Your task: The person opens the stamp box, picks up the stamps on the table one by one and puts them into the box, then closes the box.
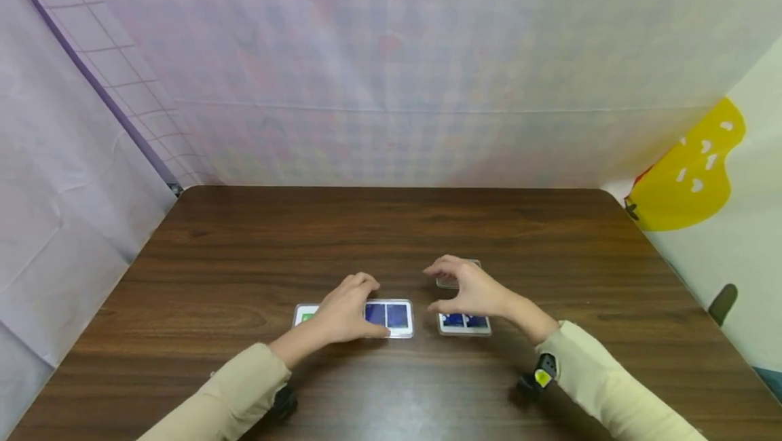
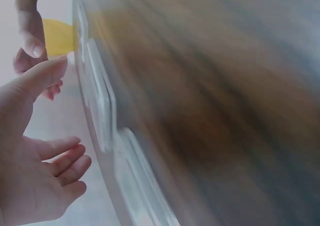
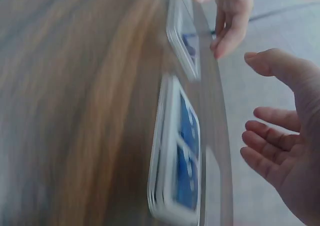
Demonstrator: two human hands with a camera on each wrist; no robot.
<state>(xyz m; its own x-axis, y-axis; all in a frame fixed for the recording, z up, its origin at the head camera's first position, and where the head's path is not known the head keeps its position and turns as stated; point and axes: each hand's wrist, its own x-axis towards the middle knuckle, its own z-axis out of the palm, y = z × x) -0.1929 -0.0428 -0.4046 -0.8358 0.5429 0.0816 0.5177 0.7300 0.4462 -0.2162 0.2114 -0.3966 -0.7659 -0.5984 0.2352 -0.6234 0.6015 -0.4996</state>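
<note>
In the head view my left hand (image 1: 357, 305) hovers with relaxed, lightly bent fingers over a clear-edged card with two blue squares (image 1: 391, 315). A white card with a green mark (image 1: 302, 315) lies just left of that hand. My right hand (image 1: 452, 290) is arched over a smaller blue-squared card (image 1: 464, 323), and another card (image 1: 455, 283) lies partly hidden behind it. The right wrist view shows the right hand (image 3: 280, 146) holding nothing, apart from the blue card (image 3: 185, 151). The left wrist view shows the left hand (image 2: 45, 156) also holding nothing, beside blurred card edges (image 2: 102, 106).
The cards lie near the front middle of a dark wooden table (image 1: 391, 231). Pale sheets hang close on the left and at the back. A white sheet with a yellow shape (image 1: 690, 169) hangs on the right. Both wrist views are motion-blurred.
</note>
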